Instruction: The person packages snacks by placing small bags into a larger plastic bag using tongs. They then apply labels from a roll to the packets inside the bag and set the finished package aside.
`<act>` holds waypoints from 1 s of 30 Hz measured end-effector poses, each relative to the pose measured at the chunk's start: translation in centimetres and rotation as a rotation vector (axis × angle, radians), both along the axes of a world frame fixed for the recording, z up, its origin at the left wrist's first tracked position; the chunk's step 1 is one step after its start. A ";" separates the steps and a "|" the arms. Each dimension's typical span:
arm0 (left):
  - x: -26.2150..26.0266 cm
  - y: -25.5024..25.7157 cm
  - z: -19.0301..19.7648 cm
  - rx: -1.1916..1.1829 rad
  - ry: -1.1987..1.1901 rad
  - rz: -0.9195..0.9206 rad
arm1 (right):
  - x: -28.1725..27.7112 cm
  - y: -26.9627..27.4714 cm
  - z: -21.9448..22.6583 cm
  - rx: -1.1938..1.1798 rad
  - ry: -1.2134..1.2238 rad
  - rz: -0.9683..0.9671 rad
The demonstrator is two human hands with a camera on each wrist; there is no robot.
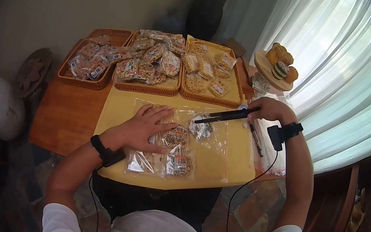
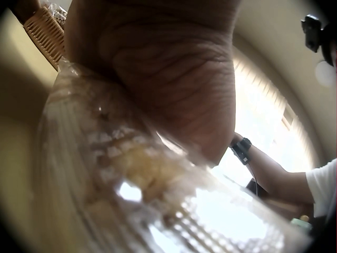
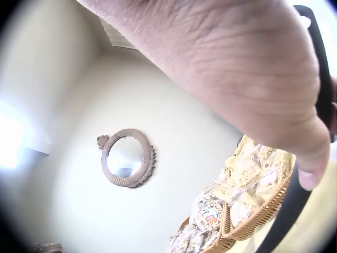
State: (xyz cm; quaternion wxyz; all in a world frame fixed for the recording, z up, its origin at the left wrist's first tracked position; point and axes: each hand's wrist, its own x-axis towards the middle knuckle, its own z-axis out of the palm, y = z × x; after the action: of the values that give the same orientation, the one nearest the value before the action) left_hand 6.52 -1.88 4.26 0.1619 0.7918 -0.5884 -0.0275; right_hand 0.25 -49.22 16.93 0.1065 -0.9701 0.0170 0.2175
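Note:
My left hand [image 1: 147, 129] lies with fingers spread over a large clear plastic bag [image 1: 210, 160] on the yellow cloth. Inside the bag are several individually wrapped grain snacks [image 1: 178, 165], partly hidden under the hand; in the left wrist view the glossy film [image 2: 131, 158] bulges right below my palm. My right hand [image 1: 270, 110] grips a pair of black tongs [image 1: 226, 116], with the thumb pressed along the handle in the right wrist view. The tongs' tips reach over a wrapped snack [image 1: 200, 130] near the bag's right part.
Along the back stand three wicker baskets of packaged snacks: left [image 1: 103, 85], middle [image 1: 146, 89] and right [image 1: 207, 99]. A wooden cake stand [image 1: 268, 73] with pastries is at the back right. A pen [image 1: 256, 141] and more clear bags [image 1: 272, 160] lie at the right edge.

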 end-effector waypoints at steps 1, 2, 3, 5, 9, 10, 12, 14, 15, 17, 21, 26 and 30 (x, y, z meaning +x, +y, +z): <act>0.0 0.1 -0.1 -0.005 0.003 0.002 | -0.7 -0.1 0.2 0.030 0.047 -0.020; -0.1 0.1 -0.1 -0.012 0.007 0.005 | -2.2 -0.2 0.7 0.092 0.061 -0.100; -0.2 0.2 -0.1 -0.013 0.022 0.004 | -3.6 -0.9 0.8 0.112 0.096 -0.145; -0.1 0.1 -0.2 -0.015 0.016 0.013 | -7.0 -2.3 0.9 0.186 0.133 -0.256; 0.0 0.1 -0.4 -0.030 0.021 0.018 | -16.1 -1.8 -0.6 0.401 0.187 -0.504; 0.0 0.1 -0.4 -0.026 0.020 0.020 | -18.3 -1.4 -1.0 0.487 0.227 -0.544; 0.0 0.0 -0.4 -0.042 0.036 0.034 | -21.8 -0.4 -2.3 0.569 0.287 -0.585; 0.0 0.1 -0.4 -0.034 0.016 0.025 | -23.8 1.6 -3.8 0.728 0.313 -0.642; -0.2 0.1 -0.2 -0.028 0.024 0.029 | -24.0 2.5 -4.6 0.748 0.351 -0.630; -0.2 0.1 -0.4 -0.028 0.029 0.019 | -23.9 4.7 -5.5 0.815 0.357 -0.668; 0.0 0.1 -0.4 -0.025 0.008 0.022 | -22.9 8.4 -6.9 0.927 0.303 -0.770; 0.1 0.2 -0.6 -0.034 0.012 0.022 | -22.1 9.4 -8.0 0.834 0.207 -0.794; 0.0 0.1 -0.6 -0.029 0.011 0.023 | -21.1 8.1 -8.0 0.731 0.056 -0.664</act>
State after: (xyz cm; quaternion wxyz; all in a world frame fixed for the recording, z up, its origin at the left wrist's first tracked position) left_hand 6.51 -1.75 3.65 0.1770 0.7959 -0.5786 -0.0215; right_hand -20.89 -41.17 8.95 0.5029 -0.8052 0.2506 0.1897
